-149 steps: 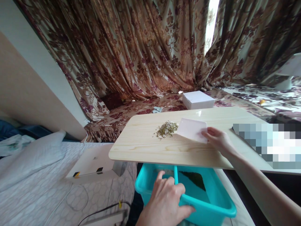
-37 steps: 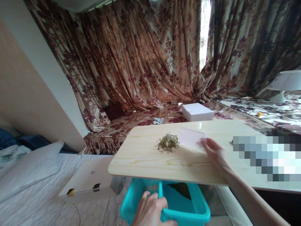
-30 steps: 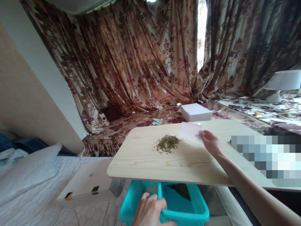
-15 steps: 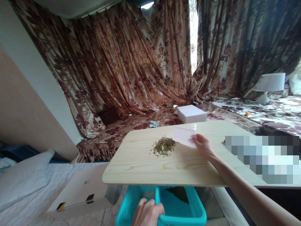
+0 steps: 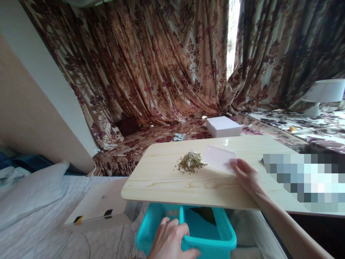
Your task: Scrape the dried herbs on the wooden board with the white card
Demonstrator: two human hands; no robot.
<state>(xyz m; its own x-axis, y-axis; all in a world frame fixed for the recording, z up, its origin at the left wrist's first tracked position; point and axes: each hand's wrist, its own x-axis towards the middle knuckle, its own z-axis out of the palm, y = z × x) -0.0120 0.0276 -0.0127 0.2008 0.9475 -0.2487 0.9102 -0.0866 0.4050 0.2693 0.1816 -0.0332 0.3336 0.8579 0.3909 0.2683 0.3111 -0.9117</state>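
While the left hand (image 5: pixel 170 238) grasps the turquoise bin (image 5: pixel 212 243) at its near rim by the divider, the right hand (image 5: pixel 245 175) pinches one end of a pale, translucent sheet (image 5: pixel 217 157). Left of that hand, just past the sheet, a pile of green and white grains (image 5: pixel 190 162) lies on the counter (image 5: pixel 164 190). A dark green mass (image 5: pixel 207 215) sits in the bin, beyond and right of the left hand.

The right grip (image 5: pixel 247 177) holds a pale card (image 5: pixel 219 157) beside piled green-and-white grains (image 5: pixel 190 162).

A white box (image 5: pixel 224 129) sits before floral curtains (image 5: pixel 161 64).
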